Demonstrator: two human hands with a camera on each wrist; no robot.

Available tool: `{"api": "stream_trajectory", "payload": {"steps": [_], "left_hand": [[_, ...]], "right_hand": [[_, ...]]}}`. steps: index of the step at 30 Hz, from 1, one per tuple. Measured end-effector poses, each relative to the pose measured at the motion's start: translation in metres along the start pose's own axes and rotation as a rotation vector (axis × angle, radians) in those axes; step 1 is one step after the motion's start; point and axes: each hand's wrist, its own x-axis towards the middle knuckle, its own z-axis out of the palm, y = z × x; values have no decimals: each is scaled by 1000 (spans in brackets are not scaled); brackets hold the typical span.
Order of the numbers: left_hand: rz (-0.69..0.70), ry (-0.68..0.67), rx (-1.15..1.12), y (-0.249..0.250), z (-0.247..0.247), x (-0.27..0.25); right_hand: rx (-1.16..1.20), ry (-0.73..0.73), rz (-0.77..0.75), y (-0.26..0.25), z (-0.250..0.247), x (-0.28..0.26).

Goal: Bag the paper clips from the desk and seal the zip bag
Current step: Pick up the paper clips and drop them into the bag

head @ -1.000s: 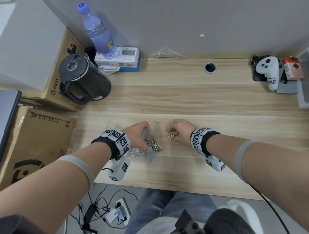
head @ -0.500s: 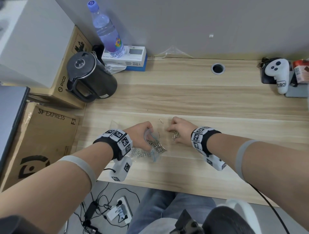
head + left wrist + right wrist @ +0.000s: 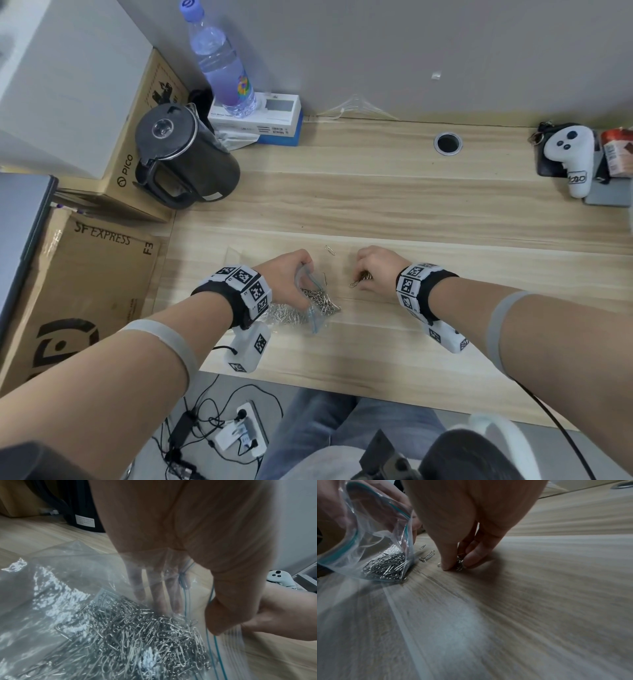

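A clear zip bag (image 3: pixel 310 305) (image 3: pixel 72 595) (image 3: pixel 373 536) with a blue seal strip lies on the wooden desk (image 3: pixel 411 212), holding a heap of silver paper clips (image 3: pixel 130 632) (image 3: pixel 388 566). My left hand (image 3: pixel 291 277) (image 3: pixel 197 561) grips the bag's mouth and keeps it open, fingers inside. To its right, my right hand (image 3: pixel 370 270) (image 3: pixel 453 566) pinches a small bunch of clips (image 3: pixel 361 279) (image 3: pixel 460 562) against the desk. A few loose clips (image 3: pixel 428 557) lie between the hands, and one clip (image 3: pixel 330 249) lies farther back.
A black kettle (image 3: pixel 181 157) stands at the back left beside cardboard boxes (image 3: pixel 78 274). A water bottle (image 3: pixel 222 65) stands on a white box (image 3: pixel 263 113). A white controller (image 3: pixel 572 154) and a cable hole (image 3: pixel 448 143) are at the back right.
My right hand has gathered the scattered clips under its fingertips and now pinches them. The left hand keeps holding the bag's mouth in the same place.
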Motion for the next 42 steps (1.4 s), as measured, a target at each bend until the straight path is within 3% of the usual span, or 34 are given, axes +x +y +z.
{"api": "stream_trajectory", "payload": {"steps": [7, 29, 35, 42], "left_hand": [[-5, -3, 10, 2, -2, 2], [-23, 4, -17, -8, 2, 12], [-12, -2, -24, -5, 2, 10], [-6, 5, -40, -4, 5, 7]], "right_hand": [[-26, -38, -31, 6, -3, -2], [-108, -172, 121, -7, -8, 3], [-96, -54, 43, 3, 7, -3], [-96, -84, 22, 2, 5, -7]]}}
